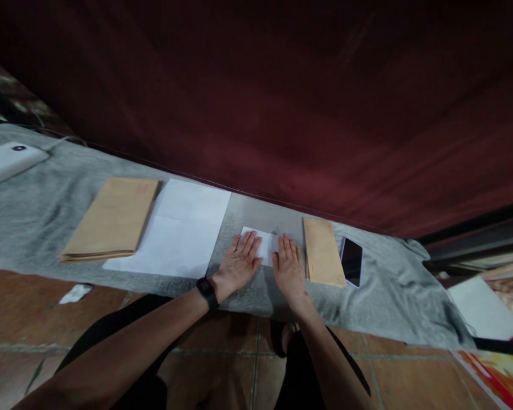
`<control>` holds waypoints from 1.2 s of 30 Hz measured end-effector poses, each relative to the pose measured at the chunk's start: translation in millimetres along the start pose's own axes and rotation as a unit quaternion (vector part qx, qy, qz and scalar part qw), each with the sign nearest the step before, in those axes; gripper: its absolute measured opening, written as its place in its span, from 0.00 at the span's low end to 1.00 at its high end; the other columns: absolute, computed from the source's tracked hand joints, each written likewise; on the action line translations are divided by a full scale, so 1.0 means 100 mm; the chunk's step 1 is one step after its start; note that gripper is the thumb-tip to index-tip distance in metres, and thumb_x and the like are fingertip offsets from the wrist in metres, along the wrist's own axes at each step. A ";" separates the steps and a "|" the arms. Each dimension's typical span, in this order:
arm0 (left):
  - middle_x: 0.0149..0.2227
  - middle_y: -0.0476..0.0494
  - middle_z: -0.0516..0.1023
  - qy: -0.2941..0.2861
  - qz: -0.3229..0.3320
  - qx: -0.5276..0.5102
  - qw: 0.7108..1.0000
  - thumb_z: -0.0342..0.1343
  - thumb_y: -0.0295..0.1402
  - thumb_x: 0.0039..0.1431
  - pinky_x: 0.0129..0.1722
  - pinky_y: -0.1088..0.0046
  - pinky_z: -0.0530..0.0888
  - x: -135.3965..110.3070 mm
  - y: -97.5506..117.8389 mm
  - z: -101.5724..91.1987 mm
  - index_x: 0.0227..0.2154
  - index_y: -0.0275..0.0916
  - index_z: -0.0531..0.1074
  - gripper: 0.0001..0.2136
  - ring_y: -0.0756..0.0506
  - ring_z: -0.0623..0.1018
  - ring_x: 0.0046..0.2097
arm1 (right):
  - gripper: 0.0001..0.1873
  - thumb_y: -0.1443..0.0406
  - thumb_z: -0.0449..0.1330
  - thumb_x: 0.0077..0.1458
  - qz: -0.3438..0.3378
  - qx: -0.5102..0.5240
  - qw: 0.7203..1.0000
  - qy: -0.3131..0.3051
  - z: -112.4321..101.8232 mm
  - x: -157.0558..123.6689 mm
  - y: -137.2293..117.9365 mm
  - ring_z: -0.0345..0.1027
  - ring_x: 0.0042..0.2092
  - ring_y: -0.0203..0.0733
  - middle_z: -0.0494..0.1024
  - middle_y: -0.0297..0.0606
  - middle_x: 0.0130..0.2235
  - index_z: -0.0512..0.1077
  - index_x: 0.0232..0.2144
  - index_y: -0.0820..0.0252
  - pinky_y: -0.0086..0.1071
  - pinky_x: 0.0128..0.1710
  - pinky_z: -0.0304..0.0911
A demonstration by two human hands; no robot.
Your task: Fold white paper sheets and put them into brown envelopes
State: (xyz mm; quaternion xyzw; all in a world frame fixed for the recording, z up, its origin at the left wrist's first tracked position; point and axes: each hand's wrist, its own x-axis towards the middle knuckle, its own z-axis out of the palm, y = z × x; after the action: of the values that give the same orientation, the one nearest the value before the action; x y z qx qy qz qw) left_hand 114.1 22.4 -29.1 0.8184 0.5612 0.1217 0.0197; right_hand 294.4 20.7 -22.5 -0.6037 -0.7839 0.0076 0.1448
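Note:
A small folded white paper [265, 244] lies on a grey cloth [34, 222] spread over the floor. My left hand [238, 265], with a black watch on its wrist, lies flat and open on the paper's left part. Beside it my right hand [288, 267] presses flat on the paper's right edge, fingers stretched out. Both hands hide much of the sheet.
A stack of brown envelopes [113, 219] and white sheets [182, 228] lie at the left. One brown envelope [324, 251] and a dark phone [351, 261] lie right of my hands. A white device [6, 162] sits far left. A dark red curtain [282, 102] hangs behind. Brown floor tiles [410, 370] lie in front.

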 end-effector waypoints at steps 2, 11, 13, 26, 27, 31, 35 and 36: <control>0.72 0.33 0.55 -0.001 0.002 -0.002 1.000 0.39 0.40 0.70 0.71 0.51 0.49 0.00 0.00 0.00 0.68 0.33 0.58 0.27 0.38 0.53 0.73 | 0.29 0.62 0.41 0.72 -0.041 0.013 0.999 -0.022 -0.01 -0.01 -0.09 0.45 0.73 0.48 0.53 0.45 0.72 0.53 0.71 0.64 0.48 0.70 0.42; 0.72 0.33 0.55 -0.005 0.003 0.003 1.000 0.40 0.40 0.71 0.71 0.51 0.49 -0.01 0.00 -0.03 0.67 0.32 0.59 0.27 0.38 0.53 0.73 | 0.29 0.60 0.41 0.72 -0.038 -0.003 0.999 -0.024 0.10 -0.09 -0.09 0.45 0.72 0.47 0.54 0.45 0.72 0.53 0.70 0.64 0.47 0.70 0.41; 0.72 0.33 0.54 -0.005 0.002 0.005 1.000 0.40 0.41 0.71 0.71 0.50 0.49 -0.01 0.01 -0.03 0.67 0.33 0.59 0.27 0.38 0.53 0.73 | 0.29 0.60 0.41 0.72 -0.026 -0.010 0.999 -0.022 0.10 -0.09 -0.04 0.45 0.72 0.47 0.54 0.46 0.72 0.52 0.71 0.65 0.46 0.70 0.42; 0.71 0.34 0.57 0.008 0.022 0.020 1.000 0.40 0.41 0.71 0.70 0.49 0.51 0.00 -0.05 -0.03 0.68 0.36 0.58 0.27 0.37 0.56 0.72 | 0.30 0.58 0.41 0.73 0.015 -0.021 0.999 -0.028 0.07 -0.09 0.11 0.48 0.72 0.49 0.54 0.44 0.72 0.52 0.71 0.65 0.46 0.69 0.45; 0.71 0.33 0.56 0.007 0.023 0.018 1.000 0.40 0.41 0.71 0.70 0.49 0.51 0.00 -0.06 -0.03 0.68 0.36 0.58 0.27 0.37 0.56 0.72 | 0.30 0.58 0.41 0.73 0.018 -0.020 0.999 -0.026 0.07 -0.09 0.12 0.49 0.71 0.49 0.53 0.44 0.72 0.52 0.71 0.64 0.46 0.69 0.46; 0.71 0.32 0.55 -0.002 0.008 0.023 1.000 0.41 0.41 0.70 0.69 0.50 0.53 0.01 -0.11 -0.02 0.68 0.34 0.59 0.28 0.37 0.56 0.72 | 0.30 0.58 0.42 0.73 0.026 -0.014 0.999 -0.020 0.07 -0.10 0.14 0.49 0.71 0.49 0.54 0.44 0.72 0.51 0.71 0.63 0.46 0.69 0.48; 0.70 0.29 0.58 0.009 -0.007 0.030 0.999 0.40 0.39 0.70 0.70 0.50 0.52 0.01 -0.13 -0.02 0.67 0.28 0.60 0.28 0.36 0.57 0.72 | 0.30 0.58 0.43 0.72 0.035 -0.010 0.999 -0.018 0.07 -0.10 0.16 0.49 0.72 0.48 0.54 0.42 0.72 0.51 0.71 0.61 0.46 0.69 0.48; 0.69 0.28 0.59 0.017 -0.007 0.029 0.999 0.40 0.38 0.70 0.71 0.50 0.52 0.01 -0.12 -0.02 0.66 0.26 0.60 0.28 0.36 0.58 0.71 | 0.30 0.58 0.43 0.72 0.037 -0.010 0.999 -0.018 0.07 -0.10 0.16 0.49 0.71 0.48 0.55 0.41 0.71 0.51 0.71 0.60 0.46 0.69 0.48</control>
State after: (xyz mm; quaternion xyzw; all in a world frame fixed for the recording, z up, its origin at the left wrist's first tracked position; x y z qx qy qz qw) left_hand 103.4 27.7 -29.4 0.8127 0.5703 0.1188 -0.0130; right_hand 309.9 16.4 -34.2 -0.6337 -0.7633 0.0158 0.1246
